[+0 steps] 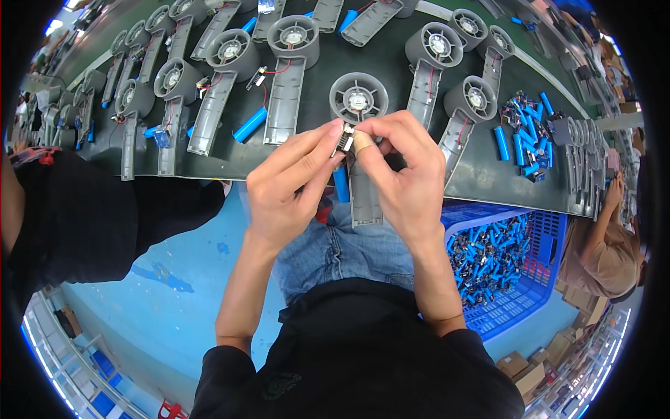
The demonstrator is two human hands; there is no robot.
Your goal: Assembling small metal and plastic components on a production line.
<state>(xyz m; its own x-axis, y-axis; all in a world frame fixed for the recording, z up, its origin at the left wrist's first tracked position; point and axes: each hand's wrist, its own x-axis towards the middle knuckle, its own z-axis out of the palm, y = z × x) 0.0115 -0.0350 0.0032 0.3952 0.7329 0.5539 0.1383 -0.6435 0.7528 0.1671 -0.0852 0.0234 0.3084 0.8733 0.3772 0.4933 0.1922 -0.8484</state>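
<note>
Jointly, the left hand point(289, 174) and right hand point(410, 167), fingers nearly closed, pinched a small circuit board point(344, 142) between their fingertips, just below the ring of a grey fan housing point(358, 98) at the worktop point(209, 165) edge. A dark emblem point(281, 385) on the black shirt point(363, 356) was too faint to read.

Small black-and-white circuit board point(344, 142) — partly hidden between fingertips point(363, 142), blue cylindrical cell point(341, 186) — upper end covered, grey plastic handle point(327, 15) cropped above.
</note>
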